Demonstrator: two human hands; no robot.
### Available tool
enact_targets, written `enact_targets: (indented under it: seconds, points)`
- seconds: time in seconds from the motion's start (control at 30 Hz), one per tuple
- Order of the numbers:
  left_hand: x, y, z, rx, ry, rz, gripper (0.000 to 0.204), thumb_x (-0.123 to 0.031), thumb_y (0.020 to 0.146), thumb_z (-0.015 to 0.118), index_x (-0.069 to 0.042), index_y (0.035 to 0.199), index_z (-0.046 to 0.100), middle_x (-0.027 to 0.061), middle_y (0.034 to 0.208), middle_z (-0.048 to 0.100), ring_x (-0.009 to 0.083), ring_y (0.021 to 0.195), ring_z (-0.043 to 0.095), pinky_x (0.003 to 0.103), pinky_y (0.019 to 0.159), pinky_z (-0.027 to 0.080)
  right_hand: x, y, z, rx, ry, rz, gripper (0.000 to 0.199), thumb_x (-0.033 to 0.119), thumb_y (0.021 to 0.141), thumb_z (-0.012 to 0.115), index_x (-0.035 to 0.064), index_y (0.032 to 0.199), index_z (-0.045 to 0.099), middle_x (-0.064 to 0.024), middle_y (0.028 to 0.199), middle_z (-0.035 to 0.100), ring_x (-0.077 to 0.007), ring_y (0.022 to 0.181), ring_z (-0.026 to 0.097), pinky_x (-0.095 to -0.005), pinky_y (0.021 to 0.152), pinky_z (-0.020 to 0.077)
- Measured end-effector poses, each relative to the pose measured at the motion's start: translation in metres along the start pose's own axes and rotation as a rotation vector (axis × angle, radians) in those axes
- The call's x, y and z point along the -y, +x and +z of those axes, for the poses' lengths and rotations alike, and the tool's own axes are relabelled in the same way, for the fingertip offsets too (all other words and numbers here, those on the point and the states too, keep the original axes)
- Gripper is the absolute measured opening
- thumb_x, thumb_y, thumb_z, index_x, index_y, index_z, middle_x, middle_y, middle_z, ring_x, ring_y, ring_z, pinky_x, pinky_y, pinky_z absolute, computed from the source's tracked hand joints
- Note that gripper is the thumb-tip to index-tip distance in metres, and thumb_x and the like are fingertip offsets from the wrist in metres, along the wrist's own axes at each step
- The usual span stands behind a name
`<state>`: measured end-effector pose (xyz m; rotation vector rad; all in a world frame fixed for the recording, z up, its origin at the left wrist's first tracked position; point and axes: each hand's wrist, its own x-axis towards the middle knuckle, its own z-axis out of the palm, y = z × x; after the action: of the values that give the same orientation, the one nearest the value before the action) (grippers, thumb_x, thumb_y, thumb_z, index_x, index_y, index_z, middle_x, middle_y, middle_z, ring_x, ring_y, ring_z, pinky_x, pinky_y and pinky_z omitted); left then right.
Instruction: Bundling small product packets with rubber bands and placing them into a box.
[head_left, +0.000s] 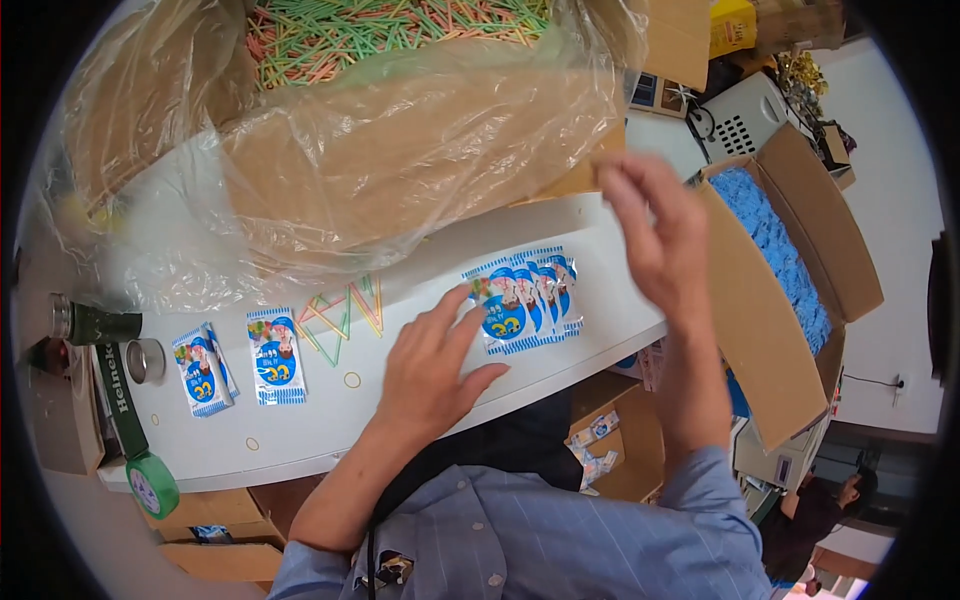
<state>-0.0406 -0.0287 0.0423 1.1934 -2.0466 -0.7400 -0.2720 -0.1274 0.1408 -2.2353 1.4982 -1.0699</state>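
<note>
My left hand (425, 370) is open, its fingers spread. Its fingertips reach the left edge of a row of overlapping blue-and-white packets (525, 305) on the white table. My right hand (660, 230) is raised to the right of that row, near the big carton's corner. Motion blurs its fingertips, but the thumb and fingers look apart and nothing shows between them. Left of my left hand lie one single packet (277, 357) and a small stack of packets (203, 370). Thin pink, green and yellow sticks (338, 315) lie loose beside them.
Beyond my hands a plastic-lined carton (420, 170) holds many coloured sticks (400, 40). An open box (740, 300) of blue pieces stands at right. A green tape roll (152, 486), a metal tin (145, 361) and a dark bottle (95, 322) are at left. Another person (820, 510) is at lower right.
</note>
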Motion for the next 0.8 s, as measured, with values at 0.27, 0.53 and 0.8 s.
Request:
enact_targets:
  seconds: [0.27, 0.53, 0.8]
  points:
    - [0.024, -0.073, -0.081, -0.549, 0.076, -0.605, 0.022, -0.002, 0.083, 0.076, 0.002, 0.103, 0.068, 0.0087, 0.092, 0.068, 0.0141, 0.07, 0.059, 0.025, 0.059, 0.045, -0.061, 0.26, 0.032, 0.361, -0.484, -0.395, 0.027, 0.01, 0.091, 0.056, -0.0023, 0.112, 0.068, -0.0205, 0.103, 0.072, -0.0236, 0.098, 0.065, -0.0388, 0.088, 0.0503]
    - [0.043, -0.104, -0.103, -0.655, 0.176, -0.68, 0.018, -0.003, 0.091, 0.069, 0.003, 0.108, 0.066, 0.0034, 0.091, 0.064, 0.0065, 0.066, 0.048, 0.022, 0.06, 0.04, -0.059, 0.341, 0.038, 0.108, -0.549, -0.473, 0.025, 0.01, 0.09, 0.053, -0.0013, 0.111, 0.062, -0.0165, 0.102, 0.068, -0.0298, 0.095, 0.062, -0.0404, 0.082, 0.0512]
    - [0.056, -0.099, -0.105, -0.647, 0.103, -0.713, 0.015, -0.004, 0.09, 0.07, 0.004, 0.104, 0.066, 0.0078, 0.092, 0.064, 0.0111, 0.065, 0.05, 0.024, 0.062, 0.042, -0.076, 0.331, 0.074, -0.238, -0.676, -0.656, 0.039, 0.029, 0.097, 0.051, 0.0039, 0.124, 0.063, -0.0205, 0.127, 0.062, -0.0367, 0.121, 0.053, -0.043, 0.105, 0.0395]
